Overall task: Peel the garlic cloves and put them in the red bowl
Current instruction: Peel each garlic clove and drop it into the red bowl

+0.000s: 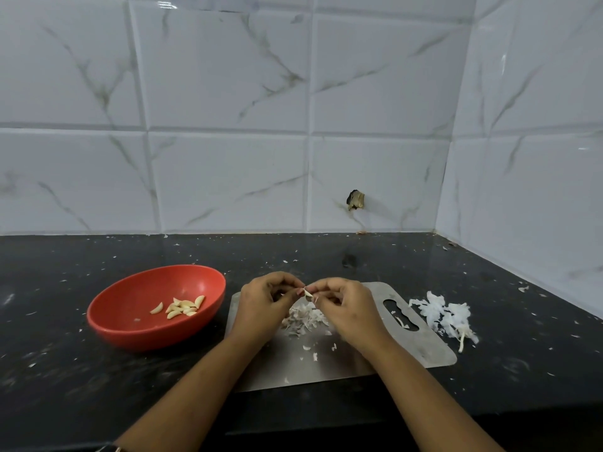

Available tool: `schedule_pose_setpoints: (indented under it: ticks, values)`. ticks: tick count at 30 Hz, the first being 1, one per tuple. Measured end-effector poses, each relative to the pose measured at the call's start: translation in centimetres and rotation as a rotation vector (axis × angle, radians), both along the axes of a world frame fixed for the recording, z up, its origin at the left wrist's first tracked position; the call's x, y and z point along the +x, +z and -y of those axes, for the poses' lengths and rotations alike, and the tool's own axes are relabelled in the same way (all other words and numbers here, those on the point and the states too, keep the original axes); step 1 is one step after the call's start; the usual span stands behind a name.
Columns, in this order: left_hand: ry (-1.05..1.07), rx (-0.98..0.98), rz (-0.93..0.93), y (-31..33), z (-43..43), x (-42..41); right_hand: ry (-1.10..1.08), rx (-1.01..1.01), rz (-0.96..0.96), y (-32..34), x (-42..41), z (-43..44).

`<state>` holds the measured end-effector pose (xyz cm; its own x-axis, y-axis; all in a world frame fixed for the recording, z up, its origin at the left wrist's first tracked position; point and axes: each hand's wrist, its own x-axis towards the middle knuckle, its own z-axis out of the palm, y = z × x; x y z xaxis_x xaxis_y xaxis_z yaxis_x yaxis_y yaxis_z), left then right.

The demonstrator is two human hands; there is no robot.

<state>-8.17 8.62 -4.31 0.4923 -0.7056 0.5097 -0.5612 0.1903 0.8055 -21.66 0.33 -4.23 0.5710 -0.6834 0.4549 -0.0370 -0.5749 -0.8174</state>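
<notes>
A small pale garlic clove (307, 292) is pinched between left hand (265, 305) and right hand (347, 309); the round red plastic bowl (124, 301) is set just left of them.

black counter (489, 380): red bowl (130, 331), steel board (424, 350), skins (445, 316)

Left of the grip (312, 296) on the garlic clove (306, 291), the red bowl (146, 337) stood in the way, just beside the steel board (424, 350). Behind the grip, the dark bench (326, 256) had open room up to the tiled wall (228, 177). Right of the grip, past the board, a heap of white skins (447, 316) blocked the bench. The side wall (528, 164) closed that end. Under the grip sat a low pile of peels (305, 318).
</notes>
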Motion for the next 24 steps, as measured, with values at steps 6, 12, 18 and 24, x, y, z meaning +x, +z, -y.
schedule_pose_setpoints:
  ticks: [6, 12, 18, 24]
  values:
    - [0.015, -0.003, 0.071, -0.26, 0.02, -0.04, 0.012, 0.035, 0.026, -0.22, 0.26, 0.17]
    - [-0.006, -0.029, 0.094, -0.02, -0.26, -0.52, 0.009, 0.065, 0.035, -0.29, 0.25, 0.22]
    - [0.018, -0.002, 0.140, 0.14, -0.38, -0.50, -0.007, 0.090, 0.039, -0.26, 0.20, 0.06]
    - [0.009, -0.011, 0.119, 0.20, -0.39, -0.58, -0.020, 0.100, 0.068, 0.07, 0.03, -0.21]
